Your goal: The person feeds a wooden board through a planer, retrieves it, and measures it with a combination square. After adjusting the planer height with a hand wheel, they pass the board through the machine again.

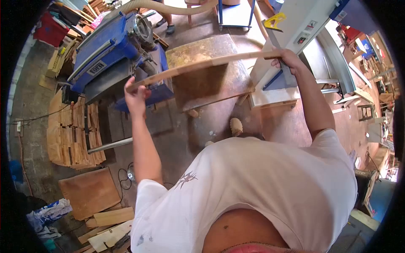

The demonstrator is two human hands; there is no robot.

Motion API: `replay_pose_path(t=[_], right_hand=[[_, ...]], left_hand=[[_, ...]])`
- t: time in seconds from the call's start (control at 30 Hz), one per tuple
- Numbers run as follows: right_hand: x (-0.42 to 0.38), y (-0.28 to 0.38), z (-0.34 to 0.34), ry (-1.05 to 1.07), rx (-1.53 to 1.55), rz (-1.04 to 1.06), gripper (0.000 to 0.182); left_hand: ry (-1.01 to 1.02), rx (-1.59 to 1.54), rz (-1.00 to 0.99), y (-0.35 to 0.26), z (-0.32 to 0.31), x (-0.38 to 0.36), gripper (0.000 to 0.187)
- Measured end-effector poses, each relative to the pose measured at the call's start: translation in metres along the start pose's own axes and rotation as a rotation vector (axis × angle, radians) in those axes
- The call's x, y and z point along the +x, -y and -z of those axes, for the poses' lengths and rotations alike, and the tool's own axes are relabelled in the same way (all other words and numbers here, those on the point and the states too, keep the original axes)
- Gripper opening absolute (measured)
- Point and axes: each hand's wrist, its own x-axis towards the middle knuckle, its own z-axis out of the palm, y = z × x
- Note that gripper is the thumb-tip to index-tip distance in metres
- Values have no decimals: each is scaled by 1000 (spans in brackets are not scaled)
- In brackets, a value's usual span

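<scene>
A long, narrow wooden board (pixel 202 65) spans the view in front of my chest, held up at both ends. My left hand (pixel 136 96) grips its left end, close to a blue machine (pixel 103 55). At the right end my right hand (pixel 287 61) has its fingers wrapped round the board, beside a white machine (pixel 295 29) with a switch panel. Below and behind the board stands a low wooden table (pixel 228 82) with a worn, stained top.
Stacked wood pieces (pixel 74 135) stand at the left. A metal bar (pixel 110 145) juts out near my left forearm. Loose boards (pixel 110 225) lie at lower left. A ribbed hose (pixel 168 6) crosses the top, near another person's feet (pixel 170 29). A yellow tool (pixel 275 22) hangs at upper right.
</scene>
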Motion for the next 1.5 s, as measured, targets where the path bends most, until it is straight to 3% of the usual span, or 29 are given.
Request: replay_pose_path(t=[0.17, 0.2, 0.23, 0.27, 0.3, 0.33, 0.4, 0.5, 0.57, 0.6, 0.67, 0.9, 0.97, 1.03, 1.07, 1.13, 1.17, 1.23, 1.27, 1.33, 1.4, 1.47, 1.5], right_hand=[[26, -24, 59, -114, 9, 147, 35], [20, -37, 71, -182, -51, 133, 34], [21, -66, 90, -266, -207, 159, 36], [24, -100, 109, -349, -367, 185, 39], [16, -129, 116, -503, -407, 345, 40], [10, -161, 128, -562, -361, 316, 38], [2, -200, 142, -795, -383, 450, 35], [5, -238, 198, -866, -521, 243, 37], [20, -243, 236, -888, -538, -21, 41], [29, -245, 253, -886, -533, -26, 41], [45, -246, 280, -888, -805, -187, 40], [89, -248, 314, -831, -857, -428, 45], [86, -237, 309, -836, -882, -432, 48], [75, -219, 294, -893, -1190, -311, 48], [72, -211, 286, -895, -1192, -300, 48], [72, -196, 259, -899, -1075, 214, 42], [78, -182, 233, -620, -623, 121, 31], [89, -175, 161, -226, -321, 420, 23], [92, -144, 120, -101, -263, 348, 24], [120, -85, 70, -80, -446, 494, 28], [191, -56, 41, -113, -321, 552, 37], [267, -33, 22, -92, -121, 614, 51], [297, -17, 13, -114, 30, 496, 61]], left_hand=[[-232, 500, -391, -13, -12, 117, 63], [-278, 713, -263, -35, -22, 127, 75], [-335, 893, -255, -38, -21, 151, 68], [-287, 818, -290, -40, -22, 170, 67], [-237, 747, -320, -41, -24, 186, 65], [-236, 752, -322, -39, -28, 199, 65], [-158, 412, -336, -31, -37, 225, 68], [-264, 303, -349, -17, -48, 258, 65], [-317, 260, -313, -28, -71, 261, 66], [-372, 208, -274, -34, -81, 262, 67], [-368, 159, -258, -36, -88, 270, 64], [-405, 116, -193, -40, -95, 285, 63], [-411, 143, -198, -40, -95, 289, 63], [-419, 162, -206, -40, -95, 291, 64], [-431, 195, -174, -41, -95, 294, 65], [-455, 228, -143, -38, -91, 295, 66], [-420, 210, -180, -32, -89, 293, 66], [-387, 198, -215, -21, -84, 289, 66], [-342, 158, -179, -16, -83, 284, 64], [-290, 104, -136, 1, -77, 276, 61], [-182, 105, -221, 23, -75, 263, 64], [-169, -16, -147, 60, -72, 252, 65], [-114, 53, -129, 76, -68, 244, 69]])
